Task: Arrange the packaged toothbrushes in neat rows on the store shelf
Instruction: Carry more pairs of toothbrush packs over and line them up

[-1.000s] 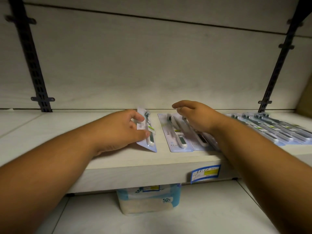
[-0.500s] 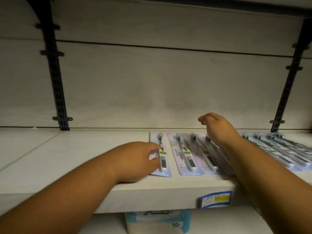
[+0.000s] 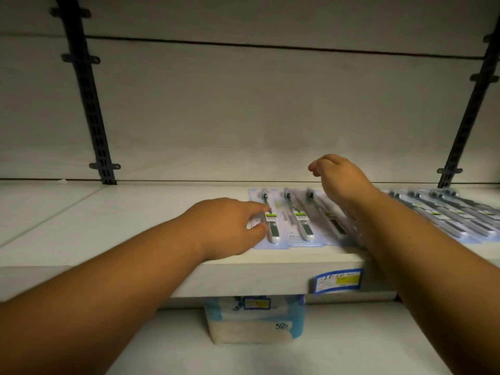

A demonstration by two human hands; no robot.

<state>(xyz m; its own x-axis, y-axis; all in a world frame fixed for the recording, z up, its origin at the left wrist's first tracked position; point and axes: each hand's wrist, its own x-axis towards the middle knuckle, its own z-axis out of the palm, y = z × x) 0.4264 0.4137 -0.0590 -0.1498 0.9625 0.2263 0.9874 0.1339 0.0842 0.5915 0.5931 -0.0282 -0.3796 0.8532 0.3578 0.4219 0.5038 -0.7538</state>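
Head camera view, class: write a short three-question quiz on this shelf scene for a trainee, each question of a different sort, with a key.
1. True or false: the left hand touches the leftmost toothbrush pack.
2. The right hand is: A) flat on the packs, B) raised above them, C) below the shelf.
3. Fill in: the blue and yellow price label sits on the shelf's front ____.

Key
1. True: its fingers rest on the pack's left side.
2. B: the hand is lifted with fingers bent, holding nothing.
3. Edge, below the packs.
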